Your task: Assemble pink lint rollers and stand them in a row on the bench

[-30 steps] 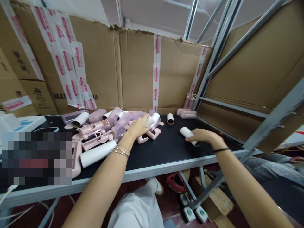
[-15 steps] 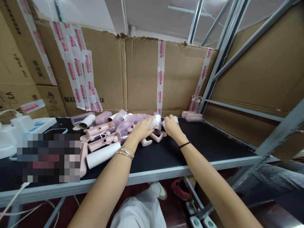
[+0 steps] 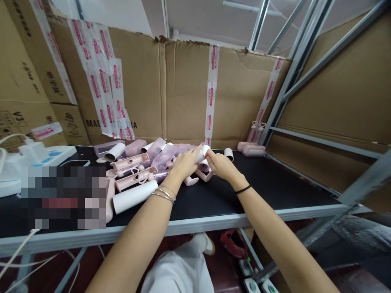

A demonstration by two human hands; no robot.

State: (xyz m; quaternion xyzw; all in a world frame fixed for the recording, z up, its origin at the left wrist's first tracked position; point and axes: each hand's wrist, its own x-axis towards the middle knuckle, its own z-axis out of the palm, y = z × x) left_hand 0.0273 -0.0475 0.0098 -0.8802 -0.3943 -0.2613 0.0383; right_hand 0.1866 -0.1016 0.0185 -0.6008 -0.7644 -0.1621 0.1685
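My left hand [image 3: 186,163] is wrapped round a white cardboard tube [image 3: 200,154], held at a slant over the cluttered middle of the bench. At the tube's right end, the bent fingers of my right hand [image 3: 220,163] are closed against it; the fingertips are partly hidden. Just beyond my right hand, a short white tube [image 3: 229,154] stands on the black surface. Pale pink plastic parts [image 3: 192,180] lie below my hands. A longer white tube [image 3: 136,196] rests beside my left wrist.
Pink and lilac casings [image 3: 131,162] are heaped on the left of the black bench top [image 3: 275,183]. Pink pieces [image 3: 252,148] sit at the back right. A power strip [image 3: 58,154] lies far left. Cardboard [image 3: 186,93] walls the back; a metal frame [image 3: 305,91] rises right.
My right hand has moved left to the tube in my left hand, leaving the short white tube uncovered on the bench. The view has shifted slightly.
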